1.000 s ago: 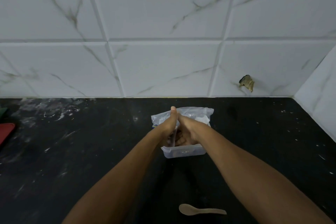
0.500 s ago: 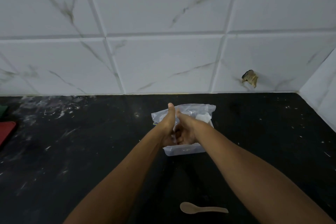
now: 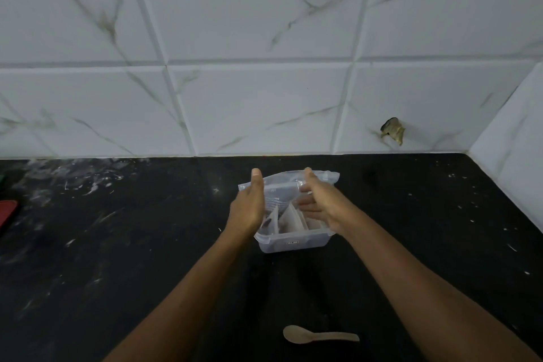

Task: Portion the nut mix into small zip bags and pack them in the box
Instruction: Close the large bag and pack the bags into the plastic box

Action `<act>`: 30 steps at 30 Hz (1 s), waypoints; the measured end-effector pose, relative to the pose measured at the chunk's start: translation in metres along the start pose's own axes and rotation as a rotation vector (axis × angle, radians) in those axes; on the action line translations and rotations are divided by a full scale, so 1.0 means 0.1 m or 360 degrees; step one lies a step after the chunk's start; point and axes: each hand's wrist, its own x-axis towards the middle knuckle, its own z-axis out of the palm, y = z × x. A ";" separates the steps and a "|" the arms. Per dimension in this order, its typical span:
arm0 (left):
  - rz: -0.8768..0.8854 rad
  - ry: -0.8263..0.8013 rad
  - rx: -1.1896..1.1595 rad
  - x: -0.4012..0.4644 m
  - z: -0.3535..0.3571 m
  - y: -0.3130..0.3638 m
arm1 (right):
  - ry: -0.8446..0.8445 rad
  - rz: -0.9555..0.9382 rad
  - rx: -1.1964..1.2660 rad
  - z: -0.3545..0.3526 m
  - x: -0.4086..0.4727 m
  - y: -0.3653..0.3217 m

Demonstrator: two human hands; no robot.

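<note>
A: The left hand [image 3: 246, 209] is hovering at the box's [image 3: 293, 239] nine o'clock, fingers straight and loose, holding nothing.

B: The small zip bags [image 3: 289, 219] are standing in the box at the table's [image 3: 117, 244] centre; the big bag [image 3: 282, 185] is leaning at its twelve o'clock.

A: The right hand [image 3: 321, 204] at three o'clock is hanging relaxed, gripping nothing. Brushing those upright bags could be tipping them out, I'd judge.

B: The spoon [image 3: 318, 335] is lying at six o'clock.

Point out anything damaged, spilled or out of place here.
The white marble-look wall tile has a chipped hole just above the black counter. Pale specks and smears dot the counter. The small zip bags in the clear plastic box stand tilted.
</note>
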 end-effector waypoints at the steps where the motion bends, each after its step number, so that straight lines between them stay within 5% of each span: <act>1: 0.0012 0.0062 -0.0003 0.00 -0.03 -0.04 | 0.0097 -0.0086 0.0037 -0.08 -0.04 0.03; 8: 0.0116 0.0405 -0.0170 -0.10 -0.09 -0.36 | 0.0706 -0.0274 0.0293 -0.43 -0.01 0.48; 14: -0.0170 0.0141 -0.0473 0.07 0.04 -0.76 | 0.0525 -0.0116 0.0474 -0.34 0.05 0.88; 30: -0.0035 -0.0277 -0.0841 0.26 0.16 -0.89 | 0.0293 -0.0218 0.0595 -0.07 0.17 1.02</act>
